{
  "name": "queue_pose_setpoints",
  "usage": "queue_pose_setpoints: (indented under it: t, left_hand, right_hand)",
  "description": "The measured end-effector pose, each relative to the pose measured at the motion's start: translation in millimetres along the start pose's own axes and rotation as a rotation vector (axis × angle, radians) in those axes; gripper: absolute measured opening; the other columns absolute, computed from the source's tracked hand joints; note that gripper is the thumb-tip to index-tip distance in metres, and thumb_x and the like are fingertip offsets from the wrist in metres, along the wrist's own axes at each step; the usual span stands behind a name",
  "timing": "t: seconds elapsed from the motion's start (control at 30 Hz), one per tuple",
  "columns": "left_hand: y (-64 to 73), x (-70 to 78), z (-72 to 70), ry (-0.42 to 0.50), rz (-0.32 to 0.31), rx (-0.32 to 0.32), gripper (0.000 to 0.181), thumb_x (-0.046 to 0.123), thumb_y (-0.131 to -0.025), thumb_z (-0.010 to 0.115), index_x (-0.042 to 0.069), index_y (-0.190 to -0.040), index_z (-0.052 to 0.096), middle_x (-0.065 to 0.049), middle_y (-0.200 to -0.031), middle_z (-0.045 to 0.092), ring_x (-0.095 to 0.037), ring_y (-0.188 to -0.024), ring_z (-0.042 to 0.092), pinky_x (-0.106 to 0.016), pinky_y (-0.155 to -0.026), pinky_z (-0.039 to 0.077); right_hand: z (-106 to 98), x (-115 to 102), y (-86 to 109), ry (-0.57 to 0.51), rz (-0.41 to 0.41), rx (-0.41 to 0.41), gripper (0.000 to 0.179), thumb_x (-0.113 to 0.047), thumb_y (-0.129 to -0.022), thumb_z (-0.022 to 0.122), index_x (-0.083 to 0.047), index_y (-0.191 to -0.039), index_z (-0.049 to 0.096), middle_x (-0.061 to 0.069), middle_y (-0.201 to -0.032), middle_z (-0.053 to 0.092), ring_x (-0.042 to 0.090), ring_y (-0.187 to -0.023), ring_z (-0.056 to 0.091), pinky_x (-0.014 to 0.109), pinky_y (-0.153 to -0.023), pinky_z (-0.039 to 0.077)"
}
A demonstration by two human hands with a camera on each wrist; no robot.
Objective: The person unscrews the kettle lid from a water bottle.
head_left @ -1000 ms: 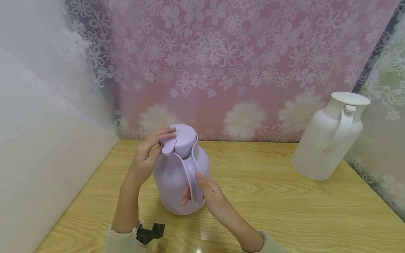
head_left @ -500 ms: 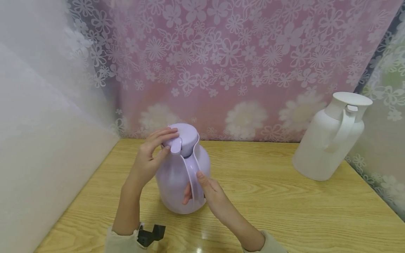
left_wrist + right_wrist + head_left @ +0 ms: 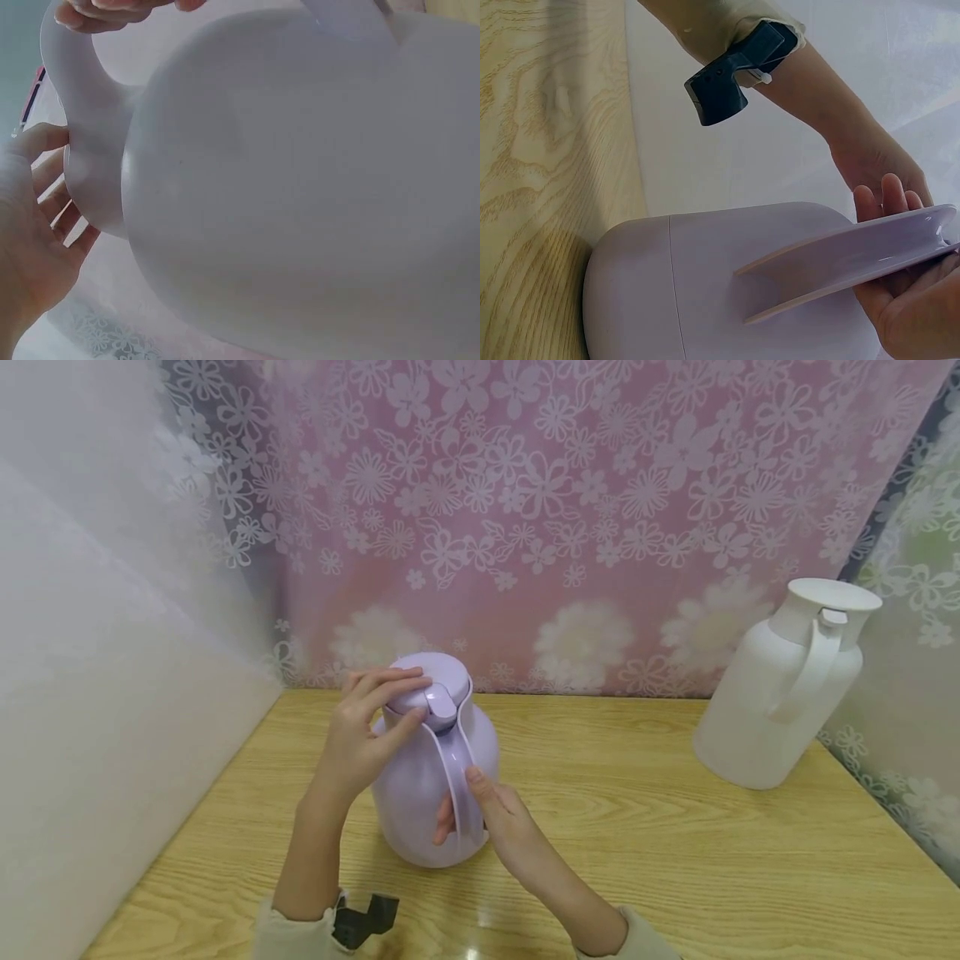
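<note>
A lilac vacuum jug (image 3: 405,810) stands upright on the table in the head view. My left hand (image 3: 356,735) holds its round lid (image 3: 446,668), fingers over the top and thumb at the lid's tab (image 3: 441,700). That tab points toward the handle (image 3: 453,756). Around the handle my right hand (image 3: 510,827) is wrapped, thumb on its outer face. The left wrist view has the pale jug body (image 3: 300,172) filling most of it, with my left hand (image 3: 37,217) at the neck. In the right wrist view the right fingertips (image 3: 892,195) emerge past the handle.
A white vacuum jug (image 3: 776,702) stands at the right on the wood-grain table (image 3: 637,860). A pink floral curtain (image 3: 525,527) hangs behind, and a pale wall (image 3: 112,693) bounds the left. A dark camera mount (image 3: 366,920) sits on the left wrist.
My left hand has turned the lid, its tab swinging rightward until over the handle's top. The right hand keeps its hold on the handle; the jug has barely shifted.
</note>
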State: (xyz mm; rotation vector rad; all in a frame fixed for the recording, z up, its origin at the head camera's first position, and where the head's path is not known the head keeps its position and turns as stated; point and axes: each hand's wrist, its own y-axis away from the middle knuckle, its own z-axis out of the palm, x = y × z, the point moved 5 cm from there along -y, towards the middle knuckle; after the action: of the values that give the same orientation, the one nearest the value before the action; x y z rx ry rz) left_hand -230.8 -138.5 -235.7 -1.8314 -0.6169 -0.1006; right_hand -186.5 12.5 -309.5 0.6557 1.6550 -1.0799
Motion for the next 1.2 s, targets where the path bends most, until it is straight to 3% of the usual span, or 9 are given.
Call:
queue_pose_setpoints:
  t: [0.17, 0.37, 0.73, 0.87, 1.07, 1.2]
  left_hand:
    - [-2.7, 3.4, 3.5, -0.073, -0.022, 0.046, 0.028, 0.007, -0.073, 0.077, 0.009, -0.1, 0.071, 0.0, -0.104, 0.063, -0.02, -0.092, 0.043, -0.033, -0.08, 0.036]
    - [-9.8, 8.4, 7.9, -0.2, -0.024, 0.068, 0.026, 0.016, -0.069, 0.08, 0.01, -0.093, 0.072, -0.001, -0.091, 0.062, -0.02, -0.083, 0.042, -0.033, -0.071, 0.035]
    - [-23.1, 16.9, 16.8, -0.357, -0.049, 0.015, 0.027, 0.024, -0.067, 0.083, 0.012, -0.087, 0.072, -0.001, -0.079, 0.051, -0.022, -0.076, 0.04, -0.033, -0.065, 0.033]
    - [-21.5, 13.7, 16.3, -0.33, -0.076, 0.0, 0.028, 0.026, -0.069, 0.081, 0.012, -0.091, 0.07, -0.004, -0.088, 0.054, -0.023, -0.083, 0.042, -0.035, -0.07, 0.034]
    - [-12.4, -2.7, 10.5, -0.131, -0.21, -0.035, 0.043, 0.028, -0.075, 0.074, 0.01, -0.113, 0.062, -0.005, -0.122, 0.05, -0.02, -0.114, 0.037, -0.045, -0.088, 0.035]
    - [-7.3, -10.0, 8.4, -0.049, -0.243, -0.076, 0.046, 0.025, -0.079, 0.067, 0.008, -0.12, 0.056, -0.006, -0.132, 0.045, -0.02, -0.123, 0.034, -0.046, -0.096, 0.03]
  right_hand:
    - [0, 0, 0.1, 0.0, 0.004, -0.005, 0.059, -0.031, -0.103, 0.019, 0.008, -0.083, 0.059, 0.018, -0.071, 0.062, 0.025, -0.072, 0.061, 0.033, -0.074, 0.047]
    - [-1, -1, 0.2, 0.0, 0.013, -0.002, 0.059, -0.032, -0.103, 0.019, 0.007, -0.083, 0.059, 0.018, -0.071, 0.062, 0.025, -0.074, 0.062, 0.033, -0.074, 0.047]
    - [-1, 1, 0.8, 0.009, 0.043, 0.007, 0.06, -0.034, -0.103, 0.02, 0.006, -0.083, 0.06, 0.015, -0.071, 0.063, 0.025, -0.075, 0.061, 0.032, -0.076, 0.047]
    - [-1, 1, 1.3, 0.009, 0.04, 0.009, 0.059, -0.034, -0.103, 0.02, 0.006, -0.083, 0.059, 0.015, -0.071, 0.063, 0.024, -0.075, 0.061, 0.032, -0.076, 0.047]
    - [-1, 1, 1.3, 0.009, 0.034, 0.007, 0.06, -0.033, -0.103, 0.019, 0.006, -0.082, 0.059, 0.016, -0.071, 0.063, 0.024, -0.075, 0.062, 0.032, -0.075, 0.047]
    - [-1, 0, 1.3, 0.008, 0.022, 0.006, 0.06, -0.032, -0.103, 0.019, 0.007, -0.082, 0.059, 0.017, -0.07, 0.063, 0.024, -0.074, 0.062, 0.032, -0.075, 0.047]
